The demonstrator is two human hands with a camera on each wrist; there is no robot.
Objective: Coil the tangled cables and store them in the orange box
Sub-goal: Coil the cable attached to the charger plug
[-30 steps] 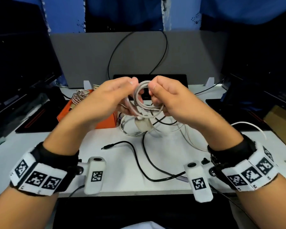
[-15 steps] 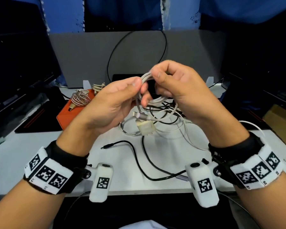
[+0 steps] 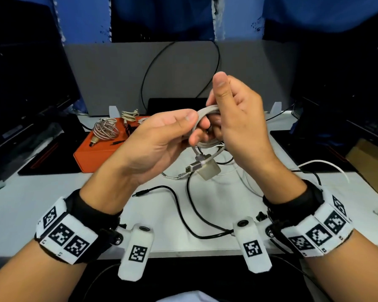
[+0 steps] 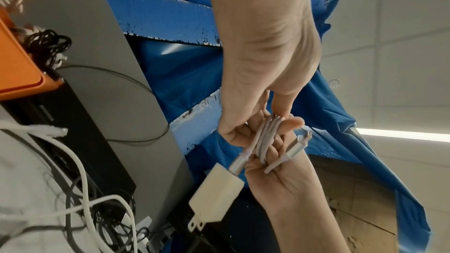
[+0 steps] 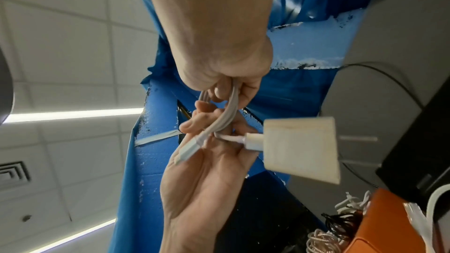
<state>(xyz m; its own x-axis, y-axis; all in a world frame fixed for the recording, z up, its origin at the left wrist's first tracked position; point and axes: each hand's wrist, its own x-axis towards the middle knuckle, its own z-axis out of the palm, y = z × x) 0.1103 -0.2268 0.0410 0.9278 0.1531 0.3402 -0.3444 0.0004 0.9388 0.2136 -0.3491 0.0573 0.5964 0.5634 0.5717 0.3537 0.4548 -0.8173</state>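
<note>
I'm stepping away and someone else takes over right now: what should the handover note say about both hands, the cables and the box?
Left hand: holds the coiled white cable in the air.
Right hand: grips the same coil from the other side.
The cable's charger plug dangles below the hands.
Orange box: back left on the table; a braided coil and other cables already lie there.
Left to do: finish this coil, store it, then the loose black cable and white cables on the table.
</note>
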